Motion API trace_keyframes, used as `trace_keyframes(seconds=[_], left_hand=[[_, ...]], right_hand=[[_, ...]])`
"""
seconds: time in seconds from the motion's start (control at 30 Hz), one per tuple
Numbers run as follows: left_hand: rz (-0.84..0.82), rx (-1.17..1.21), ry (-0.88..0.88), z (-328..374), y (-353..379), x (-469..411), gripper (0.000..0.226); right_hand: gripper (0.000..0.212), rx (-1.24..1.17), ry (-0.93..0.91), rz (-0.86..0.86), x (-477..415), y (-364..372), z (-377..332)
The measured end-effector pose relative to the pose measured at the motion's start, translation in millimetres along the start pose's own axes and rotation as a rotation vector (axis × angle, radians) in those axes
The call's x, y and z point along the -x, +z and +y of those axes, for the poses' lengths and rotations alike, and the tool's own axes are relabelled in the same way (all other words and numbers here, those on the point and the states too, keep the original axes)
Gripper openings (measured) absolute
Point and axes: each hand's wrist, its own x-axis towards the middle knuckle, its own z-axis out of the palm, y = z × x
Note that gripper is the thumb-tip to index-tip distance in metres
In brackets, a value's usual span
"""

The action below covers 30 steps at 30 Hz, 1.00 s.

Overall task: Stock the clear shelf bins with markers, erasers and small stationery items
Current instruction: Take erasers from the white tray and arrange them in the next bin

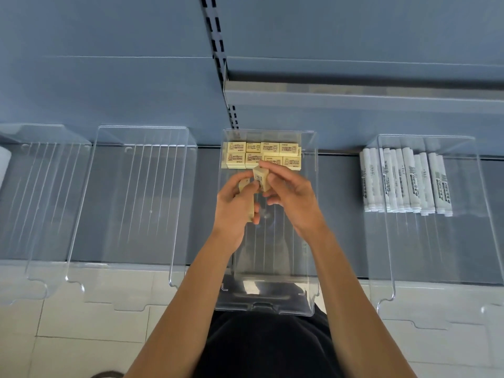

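The person's hands meet above the middle bin [314, 214], a clear tray standing on the grey shelf [204, 214]. The left hand [236, 205] has its fingers [255, 186] curled round a bundle of erasers [250, 211], cream blocks that show between the thumb and the palm. The right hand [296, 199] pinches a single eraser [261, 178], which stands tilted on end with its printed side facing the camera. The right forefinger lies over its top edge and the thumb sits below. This eraser lies between the two hands, against the left fingertips; whether the left fingers also grip it cannot be told.

Just beyond the fingertips, at the back of the same bin, lie rows of erasers [263, 154], set label-up and side by side, touching one another. The nearest row lies almost under the right forefinger.

Well to the right of the fingers stands the right bin [383, 255], holding white markers [406, 184] laid side by side with their caps toward the person. To the left of the fingers stand two more clear bins [131, 203], the farther one [35, 203] reaching the frame's edge.

Below the wrists, the bins' front lips overhang a pale tiled floor [81, 339].
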Motion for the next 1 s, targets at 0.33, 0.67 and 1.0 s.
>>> trace_keyframes(seconds=[0.33,0.67,1.0], left_hand=[[0.010,-0.034,-0.068,2.7,3.1,-1.2,0.019],[-0.035,0.129,-0.168,10.3,3.7,-5.7,0.008],[-0.051,0.160,-0.126,8.6,6.5,-12.3,0.012]], right_hand=[[0.011,0.139,-0.002,0.092,-0.2,-4.3,1.3],[0.022,0.153,-0.056,0.225,-2.3,-0.3,7.7],[0.007,-0.195,0.207,0.295,-9.9,9.5,7.1]])
